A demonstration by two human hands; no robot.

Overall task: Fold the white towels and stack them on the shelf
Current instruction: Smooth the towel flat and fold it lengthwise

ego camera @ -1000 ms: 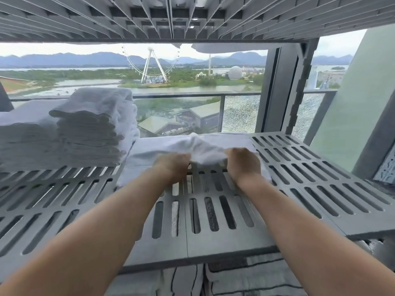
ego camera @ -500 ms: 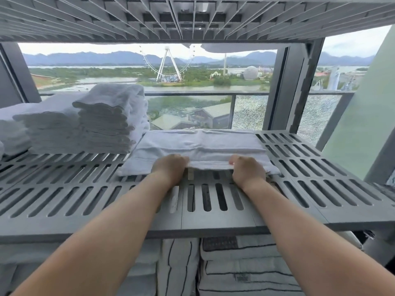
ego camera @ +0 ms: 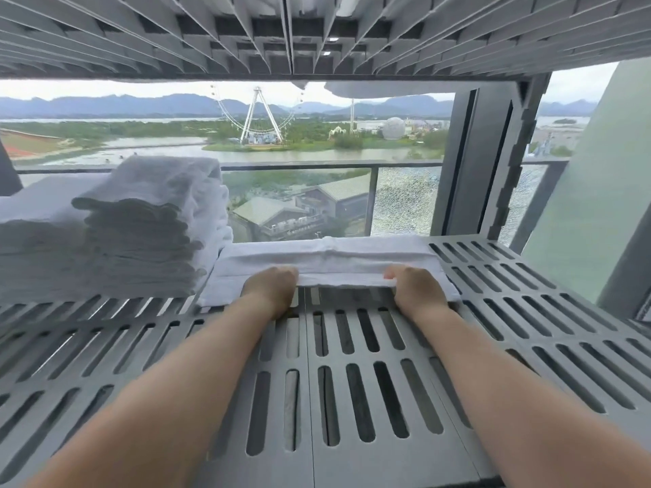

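Observation:
A white towel (ego camera: 327, 258) lies spread across the back of the grey slotted shelf (ego camera: 352, 364). My left hand (ego camera: 273, 288) grips its near edge on the left. My right hand (ego camera: 414, 288) grips the same edge on the right, and the stretch of edge between the hands is lifted slightly off the shelf. To the left, a tall stack of folded white towels (ego camera: 155, 223) stands on the shelf, with a lower stack (ego camera: 38, 241) beside it at the far left.
Another slotted shelf (ego camera: 281, 33) hangs close overhead, with a white towel edge (ego camera: 373, 89) drooping from it. Behind the shelf are a window, a railing (ego camera: 299, 166) and a dark frame post (ego camera: 472, 160). A pale wall (ego camera: 591, 191) rises at the right.
The bunched towel has been spread flat and straightened across the shelf. Both hands moved apart along its near edge. The camera has dropped lower, so the shelf below is out of view.

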